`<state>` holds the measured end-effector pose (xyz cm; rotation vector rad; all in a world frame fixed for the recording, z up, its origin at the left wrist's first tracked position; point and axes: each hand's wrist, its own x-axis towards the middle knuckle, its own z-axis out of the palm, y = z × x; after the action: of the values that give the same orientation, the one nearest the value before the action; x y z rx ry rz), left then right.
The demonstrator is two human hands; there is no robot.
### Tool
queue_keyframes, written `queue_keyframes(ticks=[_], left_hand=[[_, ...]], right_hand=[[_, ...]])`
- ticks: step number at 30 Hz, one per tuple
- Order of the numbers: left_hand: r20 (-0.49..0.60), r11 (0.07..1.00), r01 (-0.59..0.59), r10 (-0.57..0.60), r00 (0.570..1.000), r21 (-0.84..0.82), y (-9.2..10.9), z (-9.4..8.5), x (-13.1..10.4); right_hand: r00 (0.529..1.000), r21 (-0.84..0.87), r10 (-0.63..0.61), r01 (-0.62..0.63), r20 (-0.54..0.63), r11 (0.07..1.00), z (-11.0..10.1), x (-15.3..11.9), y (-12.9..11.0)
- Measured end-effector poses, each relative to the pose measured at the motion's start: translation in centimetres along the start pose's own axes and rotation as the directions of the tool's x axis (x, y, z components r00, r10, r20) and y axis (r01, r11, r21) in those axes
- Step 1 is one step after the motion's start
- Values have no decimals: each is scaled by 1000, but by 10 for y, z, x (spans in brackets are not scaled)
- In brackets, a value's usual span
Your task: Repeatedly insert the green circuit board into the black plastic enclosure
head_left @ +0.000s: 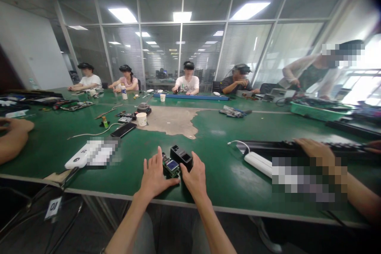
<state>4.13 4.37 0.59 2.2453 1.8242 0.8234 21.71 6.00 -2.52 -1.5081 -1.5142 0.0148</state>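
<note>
On the green table (217, 182) in front of me lie two small things side by side. One is a green circuit board (171, 167) with a small lit-looking square display. Just right of it is a black plastic case (181, 156) with square cut-outs and pale lettering on top. My left hand (154, 176) rests at the board's left side, fingers stretched and thumb spread along its near edge. The thumb and fingers of my right hand (195, 174) lie on either side of the case's near end, closed round it.
To the left are a white power bank (77, 156), a black phone (123, 129) and a paper cup (141, 119). On the right, a white strip-shaped device (258, 164) lies near a neighbour's arm (324, 162). Another person's arm (14, 137) rests at far left. Several people sit opposite.
</note>
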Motion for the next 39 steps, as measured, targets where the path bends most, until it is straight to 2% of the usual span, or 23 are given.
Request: queue_keyframes(ticks=[5, 9, 13, 15, 17, 20, 22, 25, 30, 34, 39], left_hand=[[-33, 1000, 16, -15, 999, 10, 0, 4, -1], [1, 1000, 1, -1, 1000, -11, -2, 0, -3], [31, 989, -70, 75, 997, -134, -9, -2, -5], [-10, 967, -88, 88, 996, -239, -15, -1, -4], [-92, 927, -58, 25, 995, -369, -21, 2, -3], [-183, 856, 18, -130, 974, -516, -26, 7, 0], [-211, 822, 54, -209, 955, -567, -27, 10, 3], [-221, 771, 88, -287, 932, -631, -28, 9, 4], [-217, 702, 112, -362, 907, -704, -28, 2, 2], [-229, 692, 104, -372, 900, -714, -29, -1, 1], [-232, 687, 104, -379, 896, -719, -32, -2, 0]], right_hand=[[1000, 15, -10, 10, 12, 1000, -2, 0, -1], [998, 24, 14, -16, 66, 1000, -9, -1, -7], [995, 66, 57, -63, 87, 996, -17, -1, -11], [993, 128, 98, -106, 69, 986, -21, -2, -14], [986, 228, 158, -168, 62, 959, -27, -1, -19], [967, 368, 245, -256, 78, 894, -37, 0, -34], [965, 413, 246, -259, 86, 873, -41, 0, -46], [976, 437, 186, -217, 115, 873, -40, -1, -61], [979, 340, 154, -190, 131, 921, -27, -7, -72], [995, 147, 57, -69, 84, 987, -20, -12, -81], [997, -15, -32, 33, 66, 999, -16, -21, -87]])
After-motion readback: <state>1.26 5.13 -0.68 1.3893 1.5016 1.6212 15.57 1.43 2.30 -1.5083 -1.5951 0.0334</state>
